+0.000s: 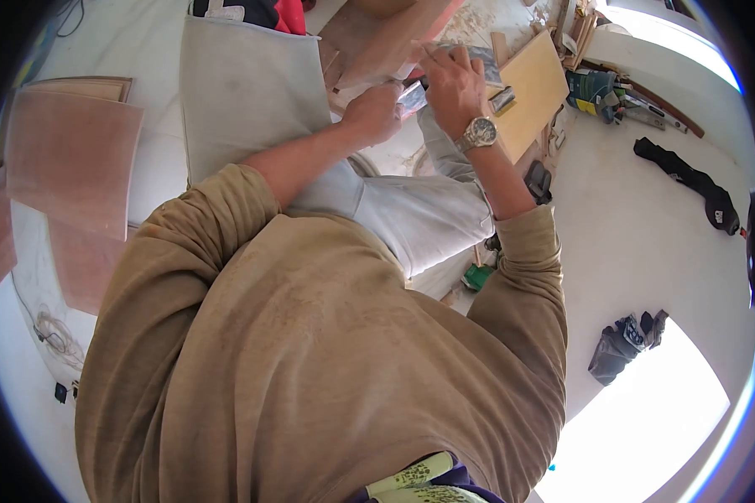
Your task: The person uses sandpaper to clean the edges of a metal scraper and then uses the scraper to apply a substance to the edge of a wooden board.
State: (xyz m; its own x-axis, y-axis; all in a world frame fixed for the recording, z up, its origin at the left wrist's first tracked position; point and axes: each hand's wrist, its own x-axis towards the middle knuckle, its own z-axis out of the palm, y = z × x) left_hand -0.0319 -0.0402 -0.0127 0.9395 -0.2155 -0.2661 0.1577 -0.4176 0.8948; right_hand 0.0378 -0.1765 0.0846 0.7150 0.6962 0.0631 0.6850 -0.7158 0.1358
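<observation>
My left hand is closed, and a flat shiny metallic piece sticks out at its fingertips. To the right of it, my right hand has its fingers bent and closed near the edge of a reddish-brown wooden panel. Something dark shows under those fingers, too small to name. Beyond the right hand lies a grey flat plate on a yellowish wooden board. A small metallic block rests on the same board beside my wrist.
Brown sheets lean at the left. At the right are a green-and-black tool bag with tools, a black cloth item and a dark crumpled cloth on the floor. A coiled cable lies lower left.
</observation>
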